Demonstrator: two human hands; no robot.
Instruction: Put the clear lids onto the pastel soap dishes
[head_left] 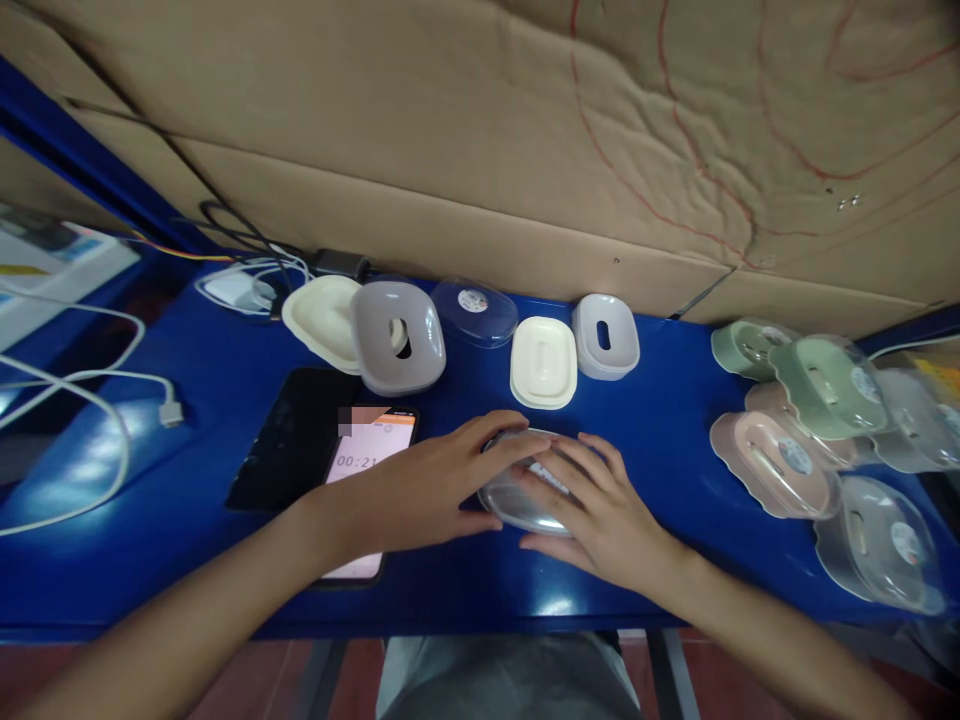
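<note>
- Blue table [465, 595] beneath our hands.
- Our left hand [450, 475] and right hand [611, 510] hold a clear lid [517, 503] between them, fingers spread.
- Cream piece [544, 365] beyond our hands; phone [386, 440] under left wrist.

A glossy blue worktop [450, 605] carries everything. Toward its left end lies a white cable [171, 412]; by the far edge, left of centre, a white charger [247, 292]. Rightward along that edge come a cream tray [319, 312], a grey slotted box [375, 335] overlapping it, a clear lid [472, 328], a cream lid [544, 370] and a paler slotted box [624, 330]. A black slab [277, 440] and a phone [391, 437] lie left of centre. Green [829, 385], pink [772, 460] and grey containers [874, 540] crowd the right end. Midway, toward the near edge, whether a clear shell [501, 498] rests on the surface is unclear.
</note>
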